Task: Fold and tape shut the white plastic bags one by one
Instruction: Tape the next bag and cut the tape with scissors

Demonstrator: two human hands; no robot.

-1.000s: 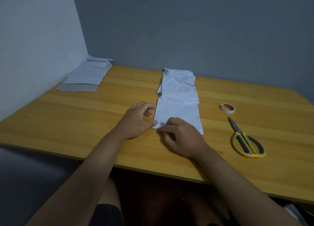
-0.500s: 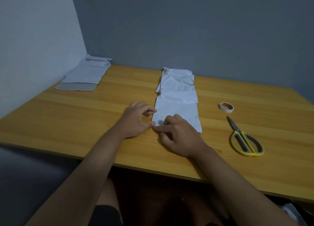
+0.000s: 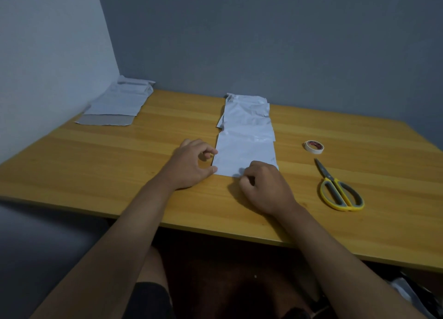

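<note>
Item 1, pile of bags [image 3: 119,102]: well to the left of both hands, at the far corner of the table [image 3: 119,174] against the wall. White sheets lie stacked flat over a grey one. Whether these are finished or waiting cannot be told.

Item 2, left hand [image 3: 189,165]: beside the left edge of the white plastic bag [image 3: 244,155]. Thumb tip touches the bag's near left corner; forefinger curls toward the edge higher up. Whether it pinches the plastic or only touches it cannot be told. Position much as half a second ago.

Item 3, white plastic bag: lies flat between and just beyond the two hands, long axis running away from the person. Matt white, lightly creased, near portion smooth, far end crumpled with overlapping layers and an uneven rim.

Item 4, right hand [image 3: 266,186]: at the bag's near edge. Half a second ago its fingers lay flatter on that edge; they are now curled tightly, knuckles raised, apparently gripping the near edge. Judgement: the fold is about to begin, with the near end ready to be lifted over.

Item 5, tape roll [image 3: 314,147]: right of the grip, apart, untouched.

Item 6, scissors [image 3: 338,189]: right of the grip, closed, yellow handles nearest the person.
</note>
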